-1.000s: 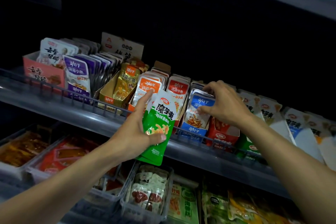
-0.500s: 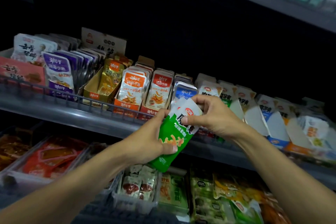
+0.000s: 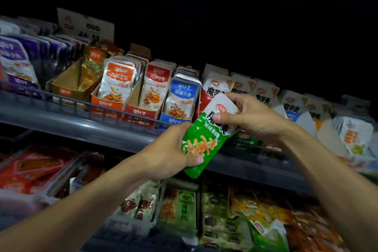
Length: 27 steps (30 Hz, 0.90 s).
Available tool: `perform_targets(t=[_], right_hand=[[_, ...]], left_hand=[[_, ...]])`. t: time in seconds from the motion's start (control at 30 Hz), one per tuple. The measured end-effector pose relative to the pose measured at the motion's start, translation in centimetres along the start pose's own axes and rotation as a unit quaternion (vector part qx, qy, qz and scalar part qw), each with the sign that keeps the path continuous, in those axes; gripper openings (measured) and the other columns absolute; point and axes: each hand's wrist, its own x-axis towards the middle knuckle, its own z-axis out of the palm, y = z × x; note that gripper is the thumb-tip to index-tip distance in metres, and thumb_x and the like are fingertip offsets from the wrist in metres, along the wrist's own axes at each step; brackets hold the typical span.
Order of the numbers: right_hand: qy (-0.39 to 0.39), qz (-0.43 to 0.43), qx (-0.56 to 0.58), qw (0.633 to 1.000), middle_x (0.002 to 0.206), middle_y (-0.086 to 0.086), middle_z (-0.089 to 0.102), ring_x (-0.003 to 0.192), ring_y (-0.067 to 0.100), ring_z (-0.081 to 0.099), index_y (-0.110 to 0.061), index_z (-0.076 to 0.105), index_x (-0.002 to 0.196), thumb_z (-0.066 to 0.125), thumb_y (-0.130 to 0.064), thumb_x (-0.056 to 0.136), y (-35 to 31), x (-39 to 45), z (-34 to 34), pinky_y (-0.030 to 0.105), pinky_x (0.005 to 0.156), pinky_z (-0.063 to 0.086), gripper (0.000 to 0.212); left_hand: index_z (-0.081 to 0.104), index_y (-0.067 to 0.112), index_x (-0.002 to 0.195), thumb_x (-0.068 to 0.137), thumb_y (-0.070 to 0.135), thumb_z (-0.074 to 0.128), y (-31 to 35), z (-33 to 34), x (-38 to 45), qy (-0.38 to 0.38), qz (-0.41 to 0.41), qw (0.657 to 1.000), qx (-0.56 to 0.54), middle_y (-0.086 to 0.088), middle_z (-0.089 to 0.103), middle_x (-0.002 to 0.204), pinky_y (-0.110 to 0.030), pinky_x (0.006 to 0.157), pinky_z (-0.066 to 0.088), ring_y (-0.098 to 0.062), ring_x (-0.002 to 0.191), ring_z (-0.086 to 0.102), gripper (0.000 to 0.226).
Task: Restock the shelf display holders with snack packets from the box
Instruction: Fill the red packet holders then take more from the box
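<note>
A green and white snack packet (image 3: 201,145) is tilted in front of the shelf rail, held by both hands. My left hand (image 3: 171,153) grips its lower green half. My right hand (image 3: 249,116) pinches its white top end with thumb on the front. Behind them the shelf (image 3: 86,127) carries a row of cardboard display holders: a blue holder (image 3: 180,98), a red holder (image 3: 155,90) and an orange holder (image 3: 116,86), all full of packets. A green holder (image 3: 243,139) sits low behind my right hand, mostly hidden. The box is not in view.
A wire rail (image 3: 67,98) runs along the shelf front. A yellow holder (image 3: 75,84) and purple packets (image 3: 18,63) stand at the left, white packets (image 3: 306,108) at the right. Trays of packaged food (image 3: 36,170) fill the lower shelf. The shelf back is dark.
My right hand left the blue packets and took hold of the top of the green packet. Both hands and the view have shifted to the right along the shelf.
</note>
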Motion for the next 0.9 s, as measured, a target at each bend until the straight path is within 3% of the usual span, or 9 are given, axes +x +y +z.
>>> perform_targets(t=[0.1,0.2,0.27,0.33,0.47,0.53,0.67,0.8,0.9], right_hand=[[-0.044,-0.004,-0.023,0.999,0.106,0.021,0.070,0.087,0.028,0.070,-0.003,0.061,0.114,0.075,-0.003,0.078,0.6,0.1,-2.9,0.032,0.067,0.058,0.039],[-0.060,-0.011,-0.013,0.998,0.103,0.015,0.073,0.094,0.031,0.070,-0.012,0.065,0.108,0.080,-0.011,0.073,1.6,0.2,-5.9,0.041,0.076,0.057,0.038],[-0.071,-0.009,0.010,0.997,0.097,0.011,0.073,0.086,0.025,0.069,-0.014,0.067,0.102,0.087,-0.016,0.069,2.3,0.1,-7.7,0.031,0.067,0.055,0.039],[-0.060,-0.010,0.033,0.998,0.094,0.010,0.072,0.083,0.022,0.067,-0.012,0.067,0.102,0.088,-0.021,0.065,3.2,0.1,-9.6,0.031,0.066,0.052,0.043],[-0.032,-0.025,0.040,0.998,0.100,0.013,0.074,0.095,0.029,0.071,-0.004,0.063,0.106,0.088,-0.018,0.070,4.2,-0.2,-12.7,0.042,0.080,0.055,0.046],[-0.035,-0.034,0.038,0.998,0.097,0.011,0.075,0.093,0.026,0.072,-0.005,0.063,0.103,0.079,-0.015,0.070,4.2,-0.5,-13.3,0.035,0.077,0.059,0.037],[0.006,-0.051,0.016,0.999,0.089,0.005,0.076,0.084,0.019,0.073,-0.008,0.065,0.101,0.076,-0.016,0.067,3.9,-0.4,-14.2,0.025,0.061,0.057,0.037],[0.116,-0.056,0.007,0.992,0.088,-0.001,0.075,0.078,0.013,0.073,-0.022,0.065,0.099,0.082,-0.015,0.064,4.1,0.2,-16.1,0.022,0.059,0.056,0.040],[0.205,-0.035,-0.032,0.978,0.099,0.002,0.073,0.088,0.018,0.071,-0.023,0.068,0.097,0.085,-0.018,0.070,4.8,0.9,-17.4,0.037,0.077,0.060,0.033]], left_hand=[[0.055,0.018,0.118,0.081,-0.004,0.074,1.3,1.7,1.2,0.007,0.009,1.000,-0.003,0.000,0.073,0.104,-0.039,0.091,0.056,-0.015,0.097,0.070,0.047],[0.056,0.021,0.112,0.076,-0.007,0.077,3.1,3.2,2.4,0.005,0.013,1.000,-0.013,0.005,0.075,0.096,-0.027,0.080,0.058,-0.010,0.090,0.072,0.050],[0.055,0.024,0.111,0.070,-0.004,0.082,4.1,4.1,3.3,0.023,0.019,0.999,-0.013,0.001,0.074,0.099,-0.030,0.078,0.059,-0.012,0.090,0.073,0.056],[0.056,0.029,0.111,0.067,0.000,0.085,4.8,5.0,4.1,0.054,0.021,0.998,-0.012,0.000,0.074,0.100,-0.033,0.080,0.059,-0.013,0.090,0.073,0.061],[0.063,0.009,0.107,0.074,0.000,0.080,5.9,6.2,5.0,0.071,0.007,0.997,-0.008,-0.005,0.076,0.099,-0.033,0.087,0.058,-0.017,0.093,0.072,0.038],[0.064,0.002,0.106,0.075,-0.004,0.077,6.2,6.6,5.3,0.066,-0.004,0.998,-0.010,-0.007,0.076,0.099,-0.032,0.087,0.058,-0.019,0.095,0.072,0.034],[0.062,0.009,0.110,0.078,0.001,0.076,6.6,7.6,5.8,0.106,-0.006,0.994,-0.027,-0.001,0.076,0.094,-0.025,0.080,0.059,-0.015,0.089,0.073,0.036],[0.053,0.025,0.127,0.086,0.026,0.073,5.5,8.1,6.3,0.214,0.060,0.958,0.180,0.009,0.064,0.093,-0.034,0.082,0.057,-0.006,0.084,0.064,0.046],[0.055,0.031,0.128,0.089,0.041,0.064,5.2,8.5,6.4,0.199,0.102,0.905,0.362,0.013,0.055,0.113,-0.038,0.099,0.046,-0.008,0.110,0.051,0.041]])
